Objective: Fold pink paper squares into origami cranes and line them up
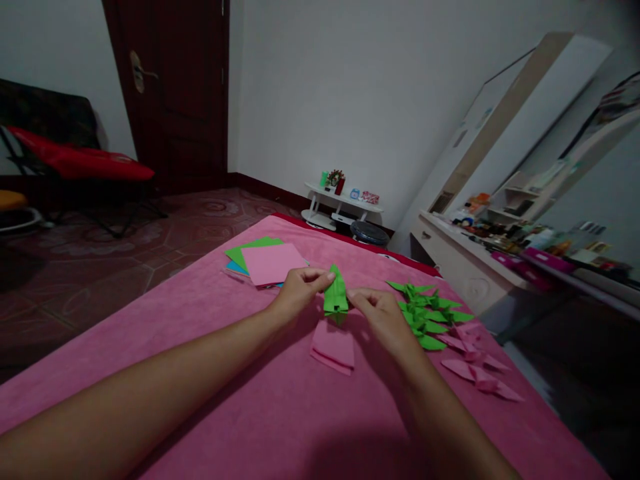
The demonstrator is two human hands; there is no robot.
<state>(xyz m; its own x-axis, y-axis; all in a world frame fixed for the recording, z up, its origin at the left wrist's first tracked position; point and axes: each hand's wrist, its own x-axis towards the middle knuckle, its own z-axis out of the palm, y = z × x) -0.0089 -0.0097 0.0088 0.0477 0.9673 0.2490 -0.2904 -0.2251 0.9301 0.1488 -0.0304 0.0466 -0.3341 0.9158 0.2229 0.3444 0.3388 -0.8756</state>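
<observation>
A partly folded green paper piece (pixel 335 293) is held upright just above the pink cloth surface (pixel 250 393). My left hand (pixel 299 289) pinches its left edge with thumb and forefinger. From the other side, my right hand (pixel 379 315) grips its right edge with fingers closed. A folded pink paper piece (pixel 333 346) lies flat on the cloth right below the green one, between my wrists.
A stack of flat green, pink and blue paper sheets (pixel 265 263) lies at the far left of the cloth. Finished green folded figures (pixel 426 313) and pink ones (pixel 475 368) lie to the right. A cluttered white dresser (pixel 470 263) stands beyond the right edge.
</observation>
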